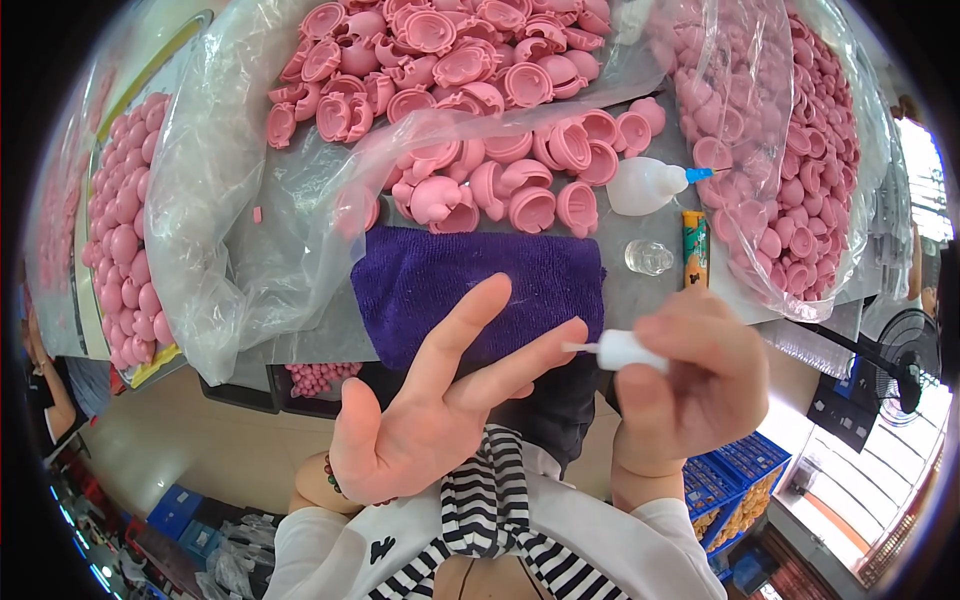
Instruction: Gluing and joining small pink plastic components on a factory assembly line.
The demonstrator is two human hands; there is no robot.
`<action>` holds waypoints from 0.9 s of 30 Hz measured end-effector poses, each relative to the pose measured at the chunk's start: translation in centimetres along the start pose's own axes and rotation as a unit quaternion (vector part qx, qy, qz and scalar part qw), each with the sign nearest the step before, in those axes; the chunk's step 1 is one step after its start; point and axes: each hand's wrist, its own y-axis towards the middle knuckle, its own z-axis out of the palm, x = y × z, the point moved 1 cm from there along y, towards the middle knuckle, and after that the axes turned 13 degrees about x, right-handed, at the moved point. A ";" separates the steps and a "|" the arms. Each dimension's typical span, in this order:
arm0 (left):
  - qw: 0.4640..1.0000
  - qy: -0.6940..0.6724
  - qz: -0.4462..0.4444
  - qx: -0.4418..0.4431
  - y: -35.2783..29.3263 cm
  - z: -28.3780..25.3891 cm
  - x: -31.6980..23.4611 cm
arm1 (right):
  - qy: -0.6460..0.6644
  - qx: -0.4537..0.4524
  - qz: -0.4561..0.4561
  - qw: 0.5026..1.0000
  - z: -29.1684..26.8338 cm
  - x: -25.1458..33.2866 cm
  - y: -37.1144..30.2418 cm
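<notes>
Your left hand (420,420) is spread open, palm up, in the lower middle of the frame, holding nothing. Your right hand (690,380) beside it is closed around a small white applicator bottle (625,351), its thin nozzle touching the tip of your left middle finger. Above both, a purple towel (450,280) lies on the tabletop (640,295). Loose pink plastic shells (500,180) are heaped along the top of the frame, some inside clear plastic bags (220,190). A larger white squeeze bottle (645,185) with a blue tip lies right of centre.
</notes>
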 end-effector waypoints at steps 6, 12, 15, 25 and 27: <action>1.000 0.008 -0.010 0.012 0.0 0.0 -0.4 | -0.022 0.006 0.027 0.999 -0.4 0.1 0.1; 0.999 0.009 -0.037 0.019 0.0 -0.1 -0.7 | -0.015 -0.019 0.061 0.998 -0.4 0.4 0.0; 0.998 -0.043 -0.041 0.012 -0.1 -0.1 -0.6 | 0.001 0.031 -0.006 0.999 -0.2 0.2 -0.5; 0.994 -0.102 -0.029 0.019 -0.5 -0.6 -1.5 | -0.184 -0.143 0.054 0.971 -3.0 -2.0 -1.1; 0.995 -0.093 -0.033 0.022 -0.2 -0.4 -1.5 | -0.203 -0.117 0.063 0.970 -3.6 -2.6 -1.4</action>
